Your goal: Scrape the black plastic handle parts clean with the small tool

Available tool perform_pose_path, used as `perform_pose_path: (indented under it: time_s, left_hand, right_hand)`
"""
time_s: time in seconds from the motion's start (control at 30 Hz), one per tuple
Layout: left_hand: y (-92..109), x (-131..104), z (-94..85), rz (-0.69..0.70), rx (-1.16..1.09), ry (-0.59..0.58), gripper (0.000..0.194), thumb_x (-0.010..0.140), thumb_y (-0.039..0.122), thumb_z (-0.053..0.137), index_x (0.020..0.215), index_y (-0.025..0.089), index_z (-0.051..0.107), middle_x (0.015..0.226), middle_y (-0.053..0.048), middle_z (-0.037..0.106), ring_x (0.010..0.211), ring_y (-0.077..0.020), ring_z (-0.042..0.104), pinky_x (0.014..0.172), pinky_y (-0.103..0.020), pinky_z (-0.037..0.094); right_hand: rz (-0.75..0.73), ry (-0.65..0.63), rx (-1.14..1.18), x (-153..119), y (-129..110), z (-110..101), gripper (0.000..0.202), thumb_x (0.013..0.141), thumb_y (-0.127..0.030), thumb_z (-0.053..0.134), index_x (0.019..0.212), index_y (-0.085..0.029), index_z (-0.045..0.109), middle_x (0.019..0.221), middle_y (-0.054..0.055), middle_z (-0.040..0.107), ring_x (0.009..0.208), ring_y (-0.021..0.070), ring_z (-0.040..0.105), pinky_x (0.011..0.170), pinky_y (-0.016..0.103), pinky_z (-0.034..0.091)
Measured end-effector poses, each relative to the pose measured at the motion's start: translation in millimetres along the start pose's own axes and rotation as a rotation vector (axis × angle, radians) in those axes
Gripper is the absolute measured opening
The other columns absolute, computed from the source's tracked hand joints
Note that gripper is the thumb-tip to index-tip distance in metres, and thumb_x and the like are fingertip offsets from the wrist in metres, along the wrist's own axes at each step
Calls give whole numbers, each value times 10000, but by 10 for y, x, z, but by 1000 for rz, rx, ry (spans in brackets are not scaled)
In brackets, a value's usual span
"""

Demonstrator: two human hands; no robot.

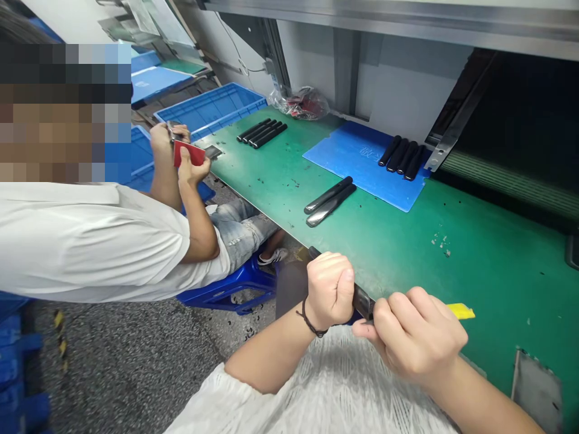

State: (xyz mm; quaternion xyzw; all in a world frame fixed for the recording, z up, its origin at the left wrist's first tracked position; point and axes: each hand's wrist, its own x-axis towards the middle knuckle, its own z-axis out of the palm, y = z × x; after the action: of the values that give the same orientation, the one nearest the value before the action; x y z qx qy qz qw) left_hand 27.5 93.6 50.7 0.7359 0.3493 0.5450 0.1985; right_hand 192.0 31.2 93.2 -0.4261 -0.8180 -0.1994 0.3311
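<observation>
On the near side of the blue plastic mat [348, 160], the left hand [332, 290] has its grip wrapped round a glossy black handle piece [363, 301] while the right hand [418, 334] seemingly clasps a yellow-ended tool [461, 311], probably mid-scrape, so another stroke would call for steady bracing.

The person wore a white top [344, 380] patterned with openwork slits and small zigzags. Its short, loose left sleeve [217, 392] ended near the elbow. A thin, dark cord bracelet [312, 326], with a loose end, circled the wrist below the left hand [331, 289].
</observation>
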Motion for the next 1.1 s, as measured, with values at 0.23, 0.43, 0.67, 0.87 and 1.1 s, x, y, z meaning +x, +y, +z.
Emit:
perform_pose_path:
  time_s: [0.23,0.43,0.67,0.87,1.1]
  left_hand:
    - [81,61,-94,-354,27,-214,493,1068,317,378,590,204,335,536,19,346,505,-126,318,564,-348,223]
    - [128,131,-146,-434,83,-294,518,1059,352,380,568,196,328,516,14,354,501,-123,317,558,-342,217]
    - [181,162,-136,-418,124,-326,518,1042,336,387,547,194,329,511,10,408,505,-120,328,566,-340,216]
    - [169,151,-83,-575,95,-372,517,1041,372,376,557,202,314,524,15,362,519,-130,316,567,-341,210]
    - [132,159,42,-718,-114,-480,503,1045,404,365,582,214,316,548,19,356,557,-136,322,580,-343,233]
  right_hand:
    - [-66,-33,200,-57,184,-7,247,1008,-288,669,794,-184,599,616,-8,442,648,153,302,608,353,176]
    - [85,-149,279,26,244,-62,472,1048,-587,551,835,-170,609,684,4,427,662,161,310,589,334,196]
    - [81,-220,164,170,240,-65,601,1063,-670,433,701,-200,527,672,4,408,661,165,291,586,335,195]
    - [-15,-163,-10,134,259,-58,540,1078,-570,492,681,-205,527,634,10,415,670,177,294,599,354,172]
    - [-225,-17,-277,35,345,43,448,1029,-544,621,742,-200,604,621,-5,458,639,160,315,598,356,141]
